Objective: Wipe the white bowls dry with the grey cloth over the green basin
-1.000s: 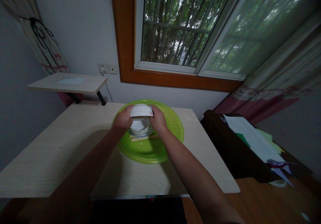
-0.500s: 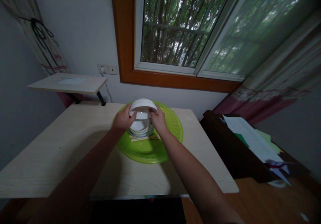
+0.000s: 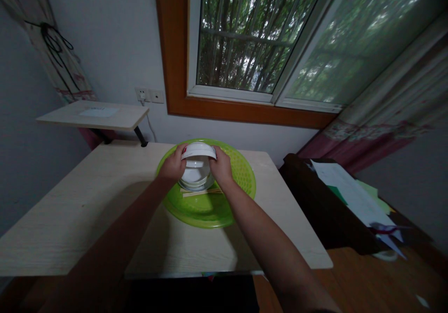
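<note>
Fingers of our left hand (image 3: 171,167) and right hand (image 3: 220,165) gripped one glossy, round white bowl (image 3: 199,150), tipped over round white dishes (image 3: 193,176) stacked on a round green plastic tray (image 3: 196,211).

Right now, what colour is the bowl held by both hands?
The bowl is white, with red beside the left hand, best seen in the head view.

Both my forearms extended forward, bare, converging: left forearm (image 3: 122,229) in deeper shadow, right forearm (image 3: 264,233) lit better. Left hand (image 3: 173,167) and right hand (image 3: 221,166) about level, apart, fingers curled in opposing grips. My fingertips are mostly hidden.
</note>
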{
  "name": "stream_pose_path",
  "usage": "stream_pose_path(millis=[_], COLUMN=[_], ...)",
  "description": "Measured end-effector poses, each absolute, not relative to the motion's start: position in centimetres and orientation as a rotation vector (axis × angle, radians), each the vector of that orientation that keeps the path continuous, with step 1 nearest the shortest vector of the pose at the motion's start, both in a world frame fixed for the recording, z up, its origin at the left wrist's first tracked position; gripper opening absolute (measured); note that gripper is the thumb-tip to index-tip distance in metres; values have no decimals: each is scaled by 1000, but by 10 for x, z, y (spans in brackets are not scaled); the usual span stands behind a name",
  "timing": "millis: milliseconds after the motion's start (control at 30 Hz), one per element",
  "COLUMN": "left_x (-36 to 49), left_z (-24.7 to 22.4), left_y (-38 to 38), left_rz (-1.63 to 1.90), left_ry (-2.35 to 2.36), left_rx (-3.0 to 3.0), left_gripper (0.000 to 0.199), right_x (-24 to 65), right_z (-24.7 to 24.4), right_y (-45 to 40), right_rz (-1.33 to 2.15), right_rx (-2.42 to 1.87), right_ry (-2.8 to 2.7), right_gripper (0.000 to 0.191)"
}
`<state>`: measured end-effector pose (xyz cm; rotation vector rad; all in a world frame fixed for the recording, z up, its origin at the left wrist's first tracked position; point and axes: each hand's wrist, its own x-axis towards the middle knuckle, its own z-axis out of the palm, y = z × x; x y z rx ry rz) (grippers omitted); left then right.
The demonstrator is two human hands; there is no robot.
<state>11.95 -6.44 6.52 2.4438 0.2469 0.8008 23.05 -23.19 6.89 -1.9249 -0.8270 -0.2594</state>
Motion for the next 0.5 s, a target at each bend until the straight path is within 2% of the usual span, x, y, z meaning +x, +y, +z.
stream_pose_path(millis=[300, 500], left_x=[117, 116], left_z=[65, 63], left_y=[-66, -65], left_rz=[836, 904], left_ry=[243, 260], left_rx=[2607, 2551], left_gripper=[59, 60], right_x=[229, 231], right_z=[70, 68], right_y=[-234, -232], right_rz=[-352, -327], right_rx=[-1944, -1879], right_ry=[-948, -893], right_gripper=[46, 39])
